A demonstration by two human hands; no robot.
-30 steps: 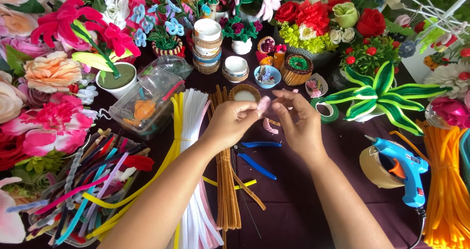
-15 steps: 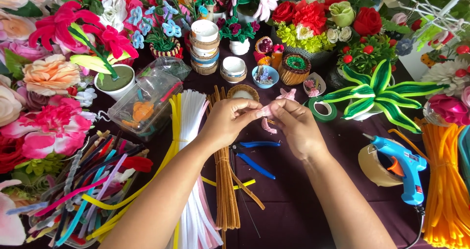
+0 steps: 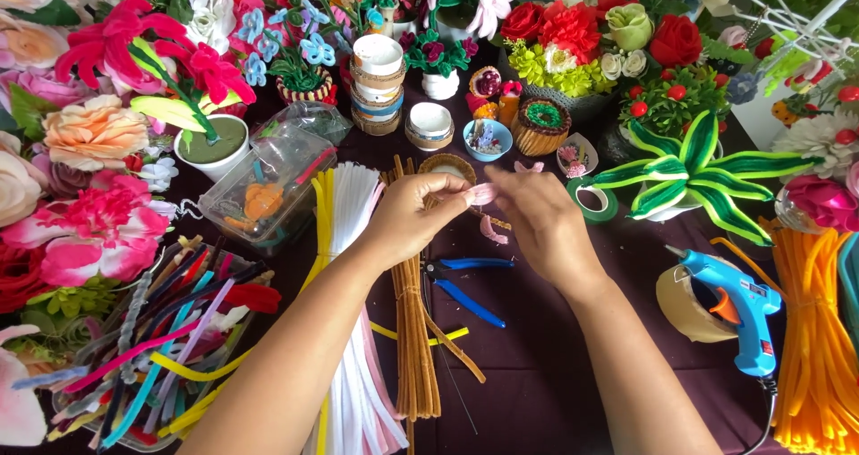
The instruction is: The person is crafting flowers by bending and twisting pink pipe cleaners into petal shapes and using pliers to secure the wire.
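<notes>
Left hand (image 3: 416, 215) and right hand (image 3: 541, 227) pinch a pink pipe cleaner (image 3: 481, 195) between their fingertips, just above the blue pliers (image 3: 465, 280) on the worktop (image 3: 537, 365); brown stems (image 3: 413, 330) lie left of the pliers.

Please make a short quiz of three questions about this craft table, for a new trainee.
1. True or false: the glue gun is in the right hand.
2. Which lies on the cloth just below the hands? A) blue-handled pliers B) scissors C) a brush
3. What colour is the small piece that the left hand and the right hand pinch together?

Key:
1. False; it lies on the table to the right.
2. A
3. Pink
</notes>
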